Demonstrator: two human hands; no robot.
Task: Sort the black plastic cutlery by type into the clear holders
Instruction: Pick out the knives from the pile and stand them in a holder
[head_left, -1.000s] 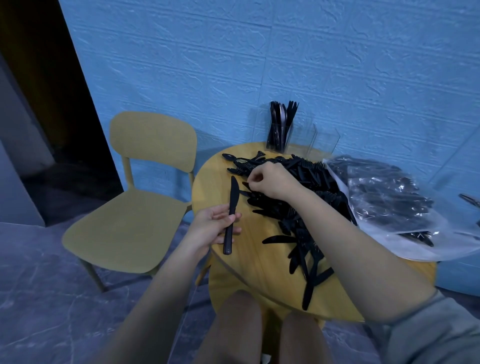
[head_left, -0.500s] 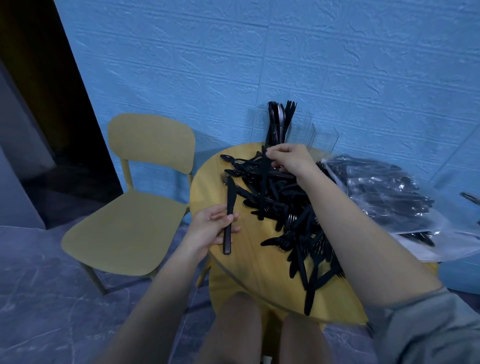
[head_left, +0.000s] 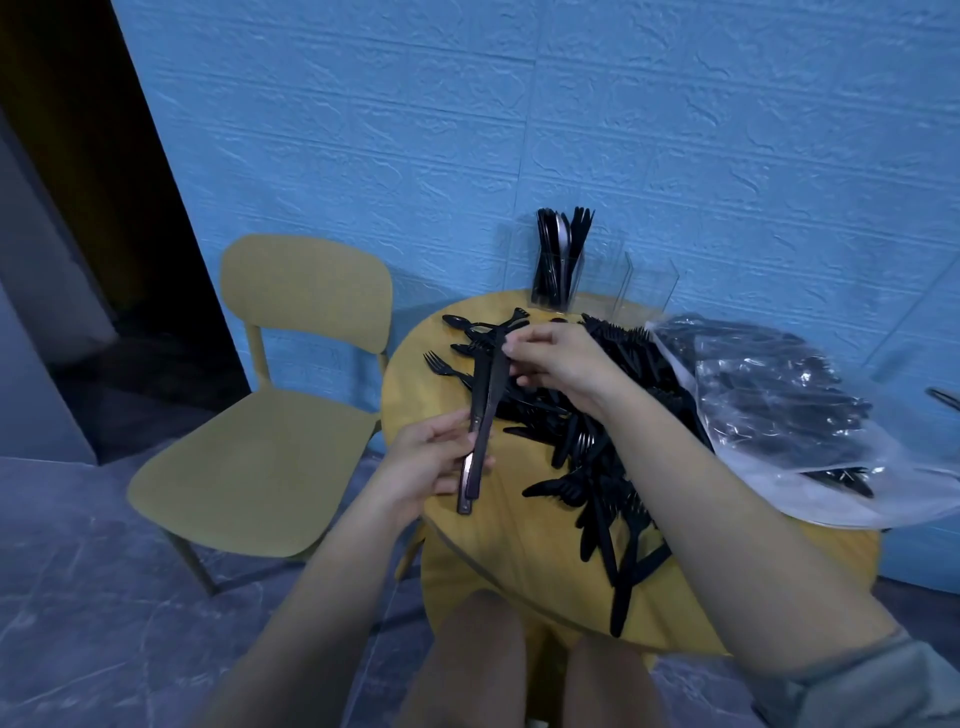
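Note:
A heap of black plastic cutlery (head_left: 587, 447) covers the middle of the round yellow table (head_left: 519, 561). My left hand (head_left: 423, 462) grips the handles of two black knives (head_left: 480, 415) held side by side above the table's left edge. My right hand (head_left: 558, 358) pinches the upper end of one of those knives. Clear holders (head_left: 647, 283) stand at the table's far edge against the wall; the left one (head_left: 556, 283) holds several upright black pieces.
A clear plastic bag (head_left: 795, 415) with more black cutlery lies on the table's right side. A yellow chair (head_left: 270, 426) stands left of the table. The blue wall is right behind the holders. My knees show below the table's front edge.
My right hand lifted a knife from the far side of the heap and brought it left beside the knife in my left hand, which now grips both.

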